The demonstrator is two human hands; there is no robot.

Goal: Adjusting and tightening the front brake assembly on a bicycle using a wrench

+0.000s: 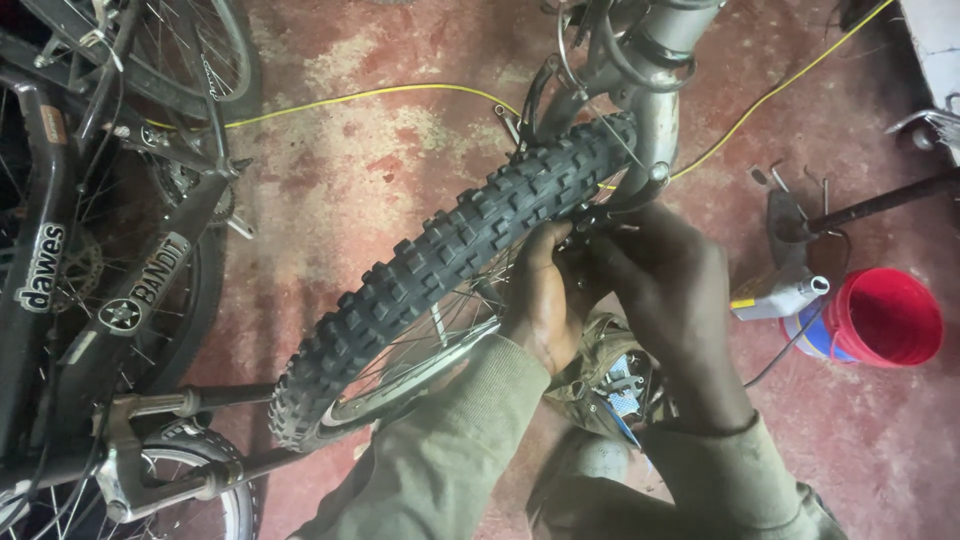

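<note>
Black rubber fills the centre of the frame — a knobby black bicycle tyre [450,250] on a spoked silver wheel, running from the lower left up toward a grey metal fork [655,120] at the top centre. Both hands meet at the right edge of the wheel, just under the fork leg. The left hand [545,300] curls round the tyre and rim, fingers folded in against the tread; the right hand [665,285] is closed with its fingertips pinched on small dark brake hardware [590,225] beside the rim, though what exactly is nipped between them is too dark to tell. Olive-green sleeves [450,440] come up from the bottom edge.

By the look of it the tyre is stiff and grippy, its blocks giving sure purchase, while the wheel should be fairly light yet free to spin — best steadied at the rim and tread, not by the thin spokes. The brake parts appear small and fiddly, wanting a fingertip hold.

A black-framed bicycle [90,270] stands at the left edge. A thin yellow cable [380,95] trails over the worn red concrete floor [340,170], and a red plastic bucket [885,315] sits at centre right with a white plastic bottle [775,298] lying just beside it.
</note>
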